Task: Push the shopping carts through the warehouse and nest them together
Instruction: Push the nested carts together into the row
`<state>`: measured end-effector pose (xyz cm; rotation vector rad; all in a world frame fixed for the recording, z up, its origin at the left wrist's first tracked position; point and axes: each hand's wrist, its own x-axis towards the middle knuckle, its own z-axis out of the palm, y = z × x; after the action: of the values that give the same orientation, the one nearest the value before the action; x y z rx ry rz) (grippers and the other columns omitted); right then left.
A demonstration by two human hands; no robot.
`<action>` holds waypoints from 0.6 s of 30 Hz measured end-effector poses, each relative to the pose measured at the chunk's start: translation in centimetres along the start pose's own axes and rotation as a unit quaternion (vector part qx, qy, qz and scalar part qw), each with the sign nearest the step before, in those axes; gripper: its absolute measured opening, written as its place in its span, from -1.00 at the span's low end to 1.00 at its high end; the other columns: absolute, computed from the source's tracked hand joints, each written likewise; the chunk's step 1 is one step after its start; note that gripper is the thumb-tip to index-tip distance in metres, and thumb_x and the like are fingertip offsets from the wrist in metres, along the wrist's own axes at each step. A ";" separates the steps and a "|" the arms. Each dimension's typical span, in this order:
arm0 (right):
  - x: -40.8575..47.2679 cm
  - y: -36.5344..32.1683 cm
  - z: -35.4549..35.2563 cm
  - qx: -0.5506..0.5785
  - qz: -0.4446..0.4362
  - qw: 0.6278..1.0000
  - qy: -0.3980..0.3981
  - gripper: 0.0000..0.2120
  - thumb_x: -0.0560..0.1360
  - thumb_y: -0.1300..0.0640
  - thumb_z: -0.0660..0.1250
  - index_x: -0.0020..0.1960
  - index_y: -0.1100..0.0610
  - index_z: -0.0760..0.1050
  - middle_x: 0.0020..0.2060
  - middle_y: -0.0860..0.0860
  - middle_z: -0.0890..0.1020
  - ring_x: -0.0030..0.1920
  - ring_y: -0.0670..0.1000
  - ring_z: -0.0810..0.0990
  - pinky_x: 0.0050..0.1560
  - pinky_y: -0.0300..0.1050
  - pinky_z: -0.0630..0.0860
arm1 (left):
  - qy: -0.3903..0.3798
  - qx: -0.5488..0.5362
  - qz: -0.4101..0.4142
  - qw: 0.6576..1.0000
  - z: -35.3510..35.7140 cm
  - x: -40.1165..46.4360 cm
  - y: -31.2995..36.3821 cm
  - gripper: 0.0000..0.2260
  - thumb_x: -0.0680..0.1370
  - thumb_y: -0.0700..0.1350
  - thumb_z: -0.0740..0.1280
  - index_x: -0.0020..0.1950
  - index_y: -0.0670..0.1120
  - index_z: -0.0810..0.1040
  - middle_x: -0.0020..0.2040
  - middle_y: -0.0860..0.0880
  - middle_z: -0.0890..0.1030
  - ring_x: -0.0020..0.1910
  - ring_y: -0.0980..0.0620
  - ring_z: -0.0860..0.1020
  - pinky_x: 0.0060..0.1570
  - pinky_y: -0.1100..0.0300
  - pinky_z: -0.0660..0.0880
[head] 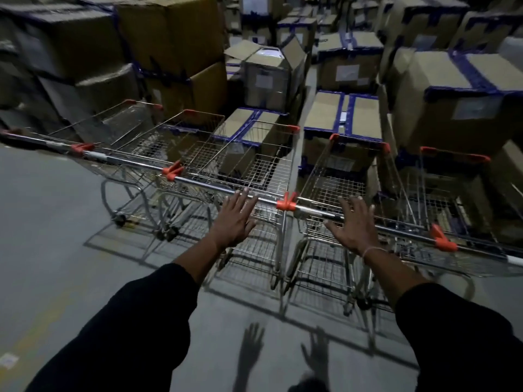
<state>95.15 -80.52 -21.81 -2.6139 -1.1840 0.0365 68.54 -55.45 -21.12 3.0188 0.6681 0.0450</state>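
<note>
1. Two hands reach out flat with fingers spread: the left hand [236, 219] and the right hand [353, 224], touching the cart handles.
2. Five carts [254, 171] stand side by side, baskets empty.
3. Many taped boxes [342, 114] sit behind.

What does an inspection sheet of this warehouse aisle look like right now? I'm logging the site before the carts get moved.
Surface: grey concrete floor, hand and cart shadows on it.
Job's things: shopping carts stand side by side in a row, handles in line, orange caps; baskets look empty; not nested.
Clutter: small pale scrap on the floor at lower left.
Grippers: left hand and right hand spread open, fingers straight, at the handle bars; contact unclear.
Cables: nothing seen.
Surroundings: stacked cardboard boxes with blue tape close behind the carts; one box has open flaps; dim light.
</note>
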 end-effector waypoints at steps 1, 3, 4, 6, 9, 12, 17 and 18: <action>0.6 -1.2 0.4 -0.001 -0.006 1.000 -0.005 -0.05 0.45 -0.51 0.02 0.68 0.02 0.13 0.67 0.16 0.11 0.67 0.19 -0.05 0.63 0.25 -0.22 | 0.004 0.000 -0.009 1.000 -0.1 -0.3 -1.4 -0.28 0.59 0.31 -0.14 0.70 -0.01 0.00 0.69 -0.19 0.01 0.66 -0.25 0.00 0.58 -0.23 -0.04; 2.1 -3.5 1.1 -0.003 -0.018 1.000 -0.013 -0.04 0.45 -0.51 0.00 0.70 0.00 0.07 0.68 0.15 0.05 0.68 0.18 -0.11 0.63 0.24 -0.28 | 0.013 -0.003 -0.026 1.000 -0.1 -0.7 -4.0 -0.27 0.59 0.32 -0.18 0.70 0.00 -0.04 0.69 -0.18 -0.05 0.67 -0.23 -0.07 0.60 -0.21 -0.08; 2.9 -4.5 1.6 -0.003 -0.023 1.000 -0.015 -0.04 0.44 -0.52 -0.01 0.70 -0.02 0.06 0.68 0.14 0.03 0.68 0.17 -0.12 0.62 0.23 -0.31 | 0.017 -0.003 -0.035 0.999 0.0 -0.7 -5.2 -0.27 0.60 0.33 -0.18 0.70 0.00 -0.05 0.69 -0.17 -0.07 0.67 -0.21 -0.10 0.60 -0.19 -0.11; 4.8 -6.3 2.5 0.012 -0.030 0.999 -0.018 -0.03 0.45 -0.54 -0.01 0.70 -0.03 0.05 0.69 0.13 0.00 0.68 0.15 -0.14 0.60 0.21 -0.36 | 0.024 -0.002 -0.048 0.999 0.2 -0.4 -7.2 -0.28 0.62 0.32 -0.13 0.70 -0.01 -0.04 0.69 -0.16 -0.09 0.67 -0.20 -0.11 0.58 -0.15 -0.16; 7.4 -8.6 4.0 0.031 -0.033 0.999 -0.014 -0.03 0.45 -0.56 -0.01 0.69 -0.01 0.09 0.69 0.12 0.05 0.68 0.15 -0.09 0.61 0.25 -0.33 | 0.008 -0.004 -0.047 0.999 0.2 0.3 -9.4 -0.28 0.62 0.31 -0.11 0.70 -0.02 -0.04 0.69 -0.16 -0.07 0.67 -0.22 -0.08 0.58 -0.17 -0.13; 8.9 -10.9 5.5 0.044 -0.036 0.998 -0.030 -0.02 0.44 -0.57 -0.06 0.69 -0.01 0.10 0.68 0.13 0.07 0.68 0.17 -0.06 0.62 0.27 -0.26 | -0.009 -0.008 -0.044 0.999 0.0 1.1 -11.6 -0.27 0.60 0.32 -0.16 0.70 -0.01 -0.05 0.69 -0.16 -0.09 0.67 -0.22 -0.09 0.58 -0.19 -0.14; 10.1 -13.5 6.9 0.010 -0.045 0.998 -0.048 -0.02 0.46 -0.57 -0.17 0.70 -0.01 0.04 0.68 0.14 0.04 0.68 0.19 -0.08 0.56 0.21 -0.38 | -0.003 -0.018 -0.048 0.999 0.4 2.5 -14.8 -0.26 0.58 0.33 -0.21 0.70 0.01 -0.08 0.69 -0.17 -0.11 0.67 -0.21 -0.12 0.56 -0.11 -0.24; 10.1 -13.9 7.2 0.002 -0.043 0.998 -0.055 -0.04 0.47 -0.56 -0.14 0.71 -0.02 0.03 0.68 0.14 0.04 0.68 0.19 -0.08 0.57 0.21 -0.37 | -0.003 -0.017 -0.047 0.999 0.6 2.8 -15.4 -0.26 0.58 0.33 -0.21 0.70 0.00 -0.08 0.69 -0.17 -0.10 0.67 -0.21 -0.11 0.57 -0.14 -0.21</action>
<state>90.74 -62.57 -24.32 -2.5837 -1.3296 0.1672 64.65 -40.36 -22.49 2.9490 0.7992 0.0430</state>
